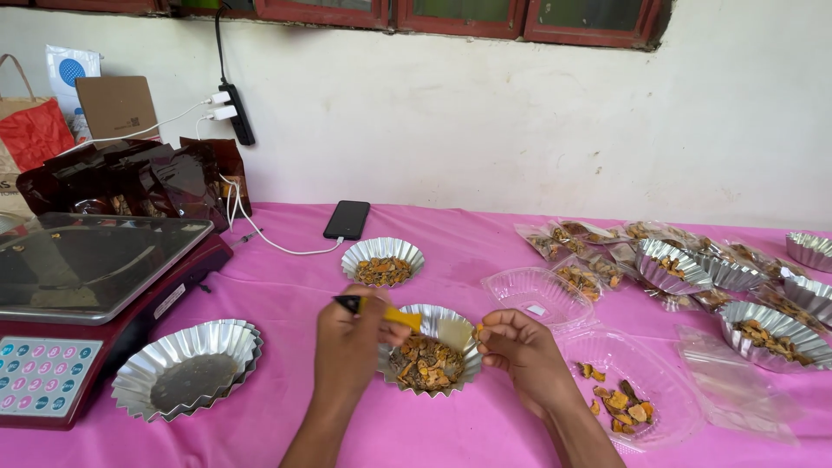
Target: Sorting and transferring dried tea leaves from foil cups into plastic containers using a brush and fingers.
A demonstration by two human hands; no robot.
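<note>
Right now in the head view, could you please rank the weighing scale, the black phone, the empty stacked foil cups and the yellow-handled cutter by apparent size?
1. Weighing scale, largest, though nearest the camera.
2. Empty stacked foil cups.
3. Black phone, farther back, so probably understated.
4. Yellow-handled cutter, partly hidden in the left hand; its rank against the phone is unsure.

The left hand (348, 340) grips a yellow cutter (381, 312) over a foil cup (427, 348); the right hand (518, 354) pinches a slice (454, 333).

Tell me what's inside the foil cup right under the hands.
The foil cup holds dried orange and brown slices. The left hand with its yellow tool and the right hand cover its edges, so the cup's bottom and side contents stay hidden.
</note>
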